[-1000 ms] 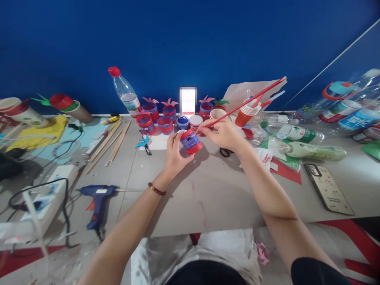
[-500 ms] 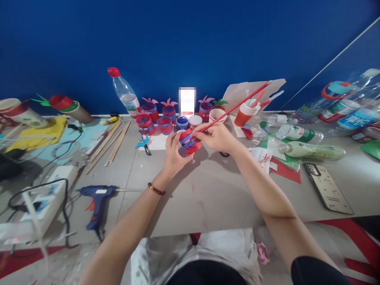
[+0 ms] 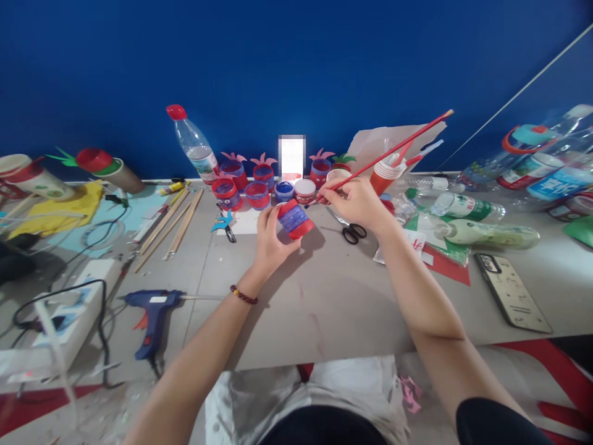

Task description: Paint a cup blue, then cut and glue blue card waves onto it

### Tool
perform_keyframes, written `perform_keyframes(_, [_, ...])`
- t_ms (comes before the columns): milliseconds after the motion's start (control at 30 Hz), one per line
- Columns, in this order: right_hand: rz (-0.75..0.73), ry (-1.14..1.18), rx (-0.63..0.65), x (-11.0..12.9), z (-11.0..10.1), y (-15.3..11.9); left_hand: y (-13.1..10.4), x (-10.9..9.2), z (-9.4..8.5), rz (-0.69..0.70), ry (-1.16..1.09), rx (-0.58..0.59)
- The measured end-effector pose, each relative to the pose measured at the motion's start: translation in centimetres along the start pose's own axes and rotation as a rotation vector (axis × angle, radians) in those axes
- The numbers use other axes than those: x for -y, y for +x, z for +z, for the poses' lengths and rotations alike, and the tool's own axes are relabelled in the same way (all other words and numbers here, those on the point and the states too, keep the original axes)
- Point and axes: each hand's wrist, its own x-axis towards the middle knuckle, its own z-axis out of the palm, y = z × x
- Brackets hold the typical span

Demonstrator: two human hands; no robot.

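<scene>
Tilted in my left hand (image 3: 273,241) is a small cup (image 3: 295,220) painted red with a blue-purple band round its middle. My right hand (image 3: 354,201) pinches a long red paintbrush (image 3: 393,148), its tip pointing down left, just off the cup and near the paint pots. An open pot of blue paint (image 3: 284,191) stands behind the cup, beside a white-rimmed pot (image 3: 304,191). Several red and blue cups, such as one with googly eyes (image 3: 227,195), stand around them. Black-handled scissors (image 3: 354,233) lie below my right hand.
At the left are a blue glue gun (image 3: 155,315), a power strip (image 3: 81,309) and wooden sticks (image 3: 171,225). A clear bottle (image 3: 197,145) leans at the back. To the right are red paper cups (image 3: 380,178), plastic bottles (image 3: 467,209) and a phone (image 3: 512,293).
My right hand has moved right and a little up with the brush, off the cup. The cup's painted band and the scissors are now more visible. My left hand has barely moved.
</scene>
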Motion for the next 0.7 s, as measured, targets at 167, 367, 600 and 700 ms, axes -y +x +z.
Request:
perform_keyframes(167, [0.001, 0.142, 0.092, 0.3, 0.9, -0.5, 0.0, 0.0, 0.0, 0.005, -0.006, -0.022])
perform_keyframes(367, [-0.068, 0.08, 0.154, 1.5, 2.6, -0.7, 0.1, 0.1, 0.0, 0.011, -0.002, -0.049])
perform_keyframes(600, [0.054, 0.111, 0.105, 1.0, 0.9, -0.2, 0.1, 0.1, 0.0, 0.01, -0.005, -0.067])
perform_keyframes(700, [0.056, 0.084, 0.036, 0.0, 0.2, 0.0, 0.1, 0.3, 0.0, -0.003, 0.003, -0.07])
